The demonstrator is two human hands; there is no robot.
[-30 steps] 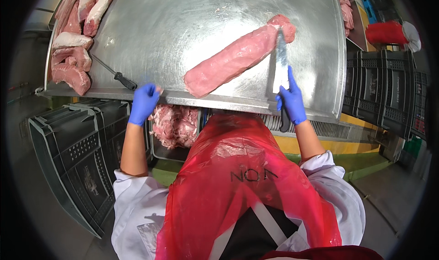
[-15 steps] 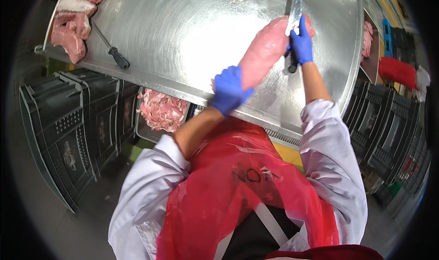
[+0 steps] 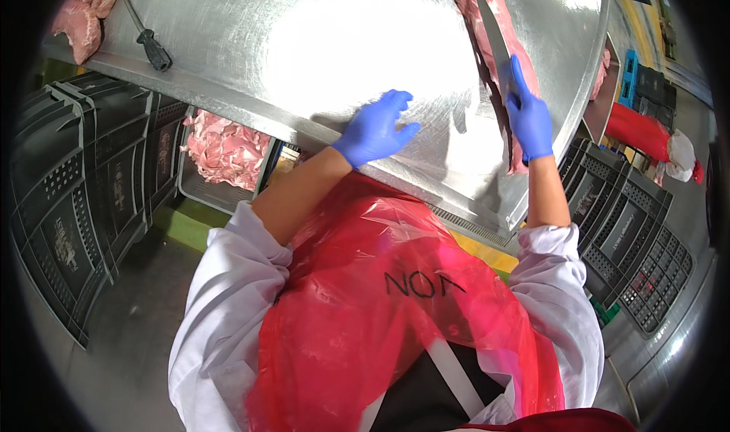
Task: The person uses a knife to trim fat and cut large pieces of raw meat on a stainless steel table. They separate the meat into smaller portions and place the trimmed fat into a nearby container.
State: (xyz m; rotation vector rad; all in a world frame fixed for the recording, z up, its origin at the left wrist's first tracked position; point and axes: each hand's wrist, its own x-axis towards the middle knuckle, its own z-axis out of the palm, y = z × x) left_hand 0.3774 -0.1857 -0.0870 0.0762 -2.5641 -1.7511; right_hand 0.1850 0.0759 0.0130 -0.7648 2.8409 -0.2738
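Observation:
A long piece of raw pink meat (image 3: 470, 30) lies along the right side of the metal work table (image 3: 220, 44). Over its near half, my right hand (image 3: 530, 124), in a blue glove, is closed round a knife, index finger stretched along the top. The knife blade (image 3: 494, 33) points away from me, above or against the meat; I cannot tell whether it touches. My left hand (image 3: 374, 131), also gloved in blue, is apart from the meat near the table's front edge. Its fingers are spread and hold nothing.
A sharpening steel (image 3: 152, 50) with a black handle and more meat (image 3: 77, 29) lie at the table's left. Below the front edge is a bin of trimmings (image 3: 226, 152). Dark crates stand left (image 3: 72, 181) and right (image 3: 616, 227). Something red (image 3: 637, 131) is beyond the table's right side.
The meat has gone from the middle to the right side of the table, now lying more lengthwise. My left hand has let go of it. The view has shifted.

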